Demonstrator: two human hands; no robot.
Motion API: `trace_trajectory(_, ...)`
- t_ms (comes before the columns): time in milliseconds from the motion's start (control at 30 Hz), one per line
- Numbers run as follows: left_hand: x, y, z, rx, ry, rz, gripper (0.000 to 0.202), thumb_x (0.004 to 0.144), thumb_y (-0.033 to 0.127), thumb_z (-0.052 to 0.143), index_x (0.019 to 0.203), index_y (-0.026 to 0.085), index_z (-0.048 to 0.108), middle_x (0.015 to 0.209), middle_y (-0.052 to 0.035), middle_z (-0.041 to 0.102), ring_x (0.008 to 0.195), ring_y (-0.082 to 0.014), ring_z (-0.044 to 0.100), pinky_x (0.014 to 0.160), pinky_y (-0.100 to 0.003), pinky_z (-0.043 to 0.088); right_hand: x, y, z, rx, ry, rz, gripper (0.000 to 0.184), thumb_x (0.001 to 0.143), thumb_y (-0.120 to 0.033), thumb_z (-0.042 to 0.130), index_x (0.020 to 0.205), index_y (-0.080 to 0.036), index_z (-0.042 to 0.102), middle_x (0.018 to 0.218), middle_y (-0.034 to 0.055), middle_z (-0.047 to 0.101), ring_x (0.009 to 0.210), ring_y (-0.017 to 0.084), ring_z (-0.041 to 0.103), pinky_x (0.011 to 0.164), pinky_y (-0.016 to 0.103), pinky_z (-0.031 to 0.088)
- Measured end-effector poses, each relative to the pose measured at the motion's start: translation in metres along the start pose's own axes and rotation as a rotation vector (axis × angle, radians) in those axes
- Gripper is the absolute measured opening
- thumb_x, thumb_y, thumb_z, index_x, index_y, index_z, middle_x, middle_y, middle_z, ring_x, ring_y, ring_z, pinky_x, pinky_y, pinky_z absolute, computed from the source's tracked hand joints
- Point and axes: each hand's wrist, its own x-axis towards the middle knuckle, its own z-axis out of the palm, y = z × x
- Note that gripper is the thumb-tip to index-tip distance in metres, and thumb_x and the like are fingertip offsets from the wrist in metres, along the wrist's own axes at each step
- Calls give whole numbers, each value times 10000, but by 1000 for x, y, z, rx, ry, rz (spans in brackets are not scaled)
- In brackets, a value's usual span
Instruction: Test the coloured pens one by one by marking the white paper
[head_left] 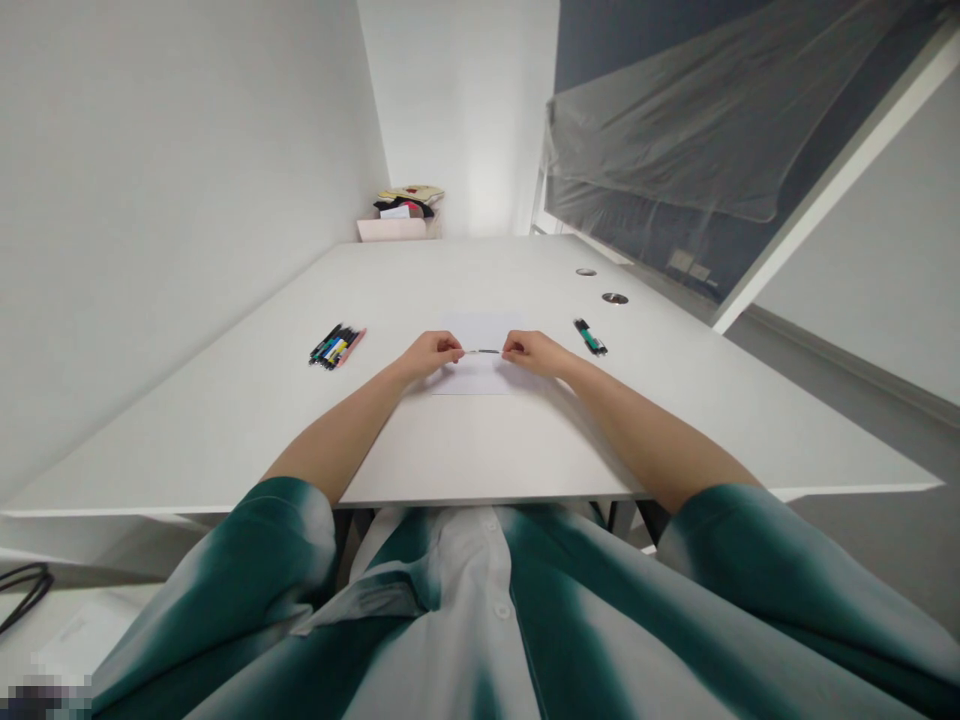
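Note:
Between my two hands a slim pen (pixel 487 351) is held level, partly dark and partly pale. My left hand (pixel 433 354) pinches its left end, and my right hand (pixel 534 352) has its fingers closed on the right end. The fingertips cover both ends, so I cannot tell whether a cap is on. Below the pen lies a sheet of white paper (pixel 472 383) on the white table.
Left of my hands lies a row of several pens (pixel 335 347). A smaller group of green-and-black pens (pixel 590 337) is on the right. Two round metal grommets (pixel 615 298) sit further back. A pink box (pixel 391 230) with cloth stands at the far end.

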Motion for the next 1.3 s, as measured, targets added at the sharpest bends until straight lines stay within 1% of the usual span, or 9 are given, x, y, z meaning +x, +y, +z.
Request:
trace_trajectory(167,-1,-10,-11,-65,29,-39,341,752,395,671,931,106,659,805,-75,703,744,-142,624,750,-303,487,-3,12,-9,17,60,15,168,820,-239,557,873,-146,687,864,59,703,729,152,583,716,259,429)
trace_trajectory(267,0,-12,-8,-52,-13,-38,395,762,391,656,1027,100,676,839,-86,714,775,-152,627,769,-309,488,-3,11,-7,3,27,9,181,815,-241,558,880,-146,697,861,62,705,749,156,589,732,261,432)
trace_trajectory(400,2,-10,-3,66,-45,-7,352,761,381,632,977,113,705,823,-70,707,780,-160,614,768,-308,486,-3,7,-2,-27,-17,20,219,823,-241,542,920,-147,715,833,57,709,749,160,597,729,258,431)
trace_trajectory(567,2,-2,-2,232,93,72,315,732,296,614,989,134,697,776,-24,671,726,-141,582,760,-293,486,-3,8,-1,-79,-9,58,243,824,-208,523,957,-155,719,820,52,715,724,160,602,695,247,421)
trace_trajectory(667,1,3,-1,273,122,111,263,752,257,574,947,138,705,793,-34,670,751,-145,589,788,-294,490,-4,9,-2,-103,-12,86,257,839,-211,512,989,-154,713,808,56,716,704,162,600,679,248,415)
trace_trajectory(967,-2,9,3,336,73,211,253,771,220,586,953,159,751,963,-73,661,877,-165,624,857,-303,499,-2,12,2,-98,18,82,238,913,-243,469,1028,-175,666,813,58,726,698,164,608,689,254,421)
trace_trajectory(1067,-2,10,3,331,61,208,261,781,222,585,972,163,754,996,-79,665,874,-163,627,843,-302,507,-2,13,2,-54,40,81,237,921,-214,462,1090,-171,622,843,60,735,692,158,611,706,258,437)
trace_trajectory(1200,-1,9,3,330,50,205,262,787,233,584,978,164,750,1008,-86,695,868,-163,642,852,-305,511,-1,12,3,126,69,122,311,916,-142,430,1205,-189,533,890,34,730,570,114,585,684,257,469)
trace_trajectory(1300,0,8,4,351,51,192,266,785,258,584,979,163,738,980,-78,729,876,-177,653,867,-323,516,2,10,5,312,142,159,222,906,-144,430,1055,-183,590,881,39,706,530,96,582,584,233,455)
